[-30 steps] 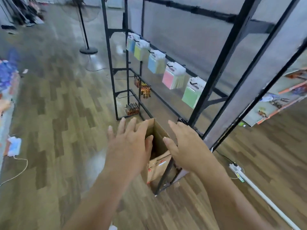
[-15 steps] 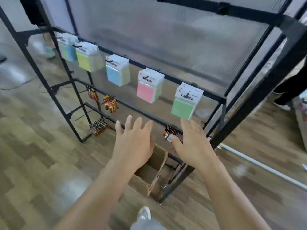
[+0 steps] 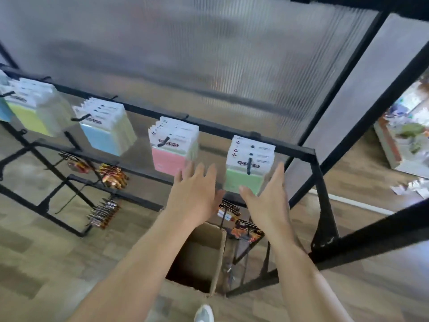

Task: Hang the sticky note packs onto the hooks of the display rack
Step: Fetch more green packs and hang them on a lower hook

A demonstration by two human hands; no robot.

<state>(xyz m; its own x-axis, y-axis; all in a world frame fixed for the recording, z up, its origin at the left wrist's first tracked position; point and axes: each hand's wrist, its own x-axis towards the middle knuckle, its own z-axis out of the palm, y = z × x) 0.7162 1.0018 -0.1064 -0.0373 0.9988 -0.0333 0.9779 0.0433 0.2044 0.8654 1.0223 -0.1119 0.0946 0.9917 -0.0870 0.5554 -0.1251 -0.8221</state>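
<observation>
Both hands are up and empty, fingers (image 3: 200,169) straight and wide. My left hand (image 3: 197,196) is just beside the green packs (image 3: 243,182) and my right hand (image 3: 269,201) is at their other edge, probably to square the stack. The packs hang on the end hook (image 3: 249,165) of the rack (image 3: 290,147), label end up, long axis vertical, faces toward me.

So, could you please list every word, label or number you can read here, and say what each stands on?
"STICKY NOTE": black label at the top of the green pack.
"STICKY NOTE": same label on the pink pack, partly crossed by its hook.
Too blurred or small to read: labels on the blue pack and yellow pack, all smaller print, and the orange packets lower down.
</observation>
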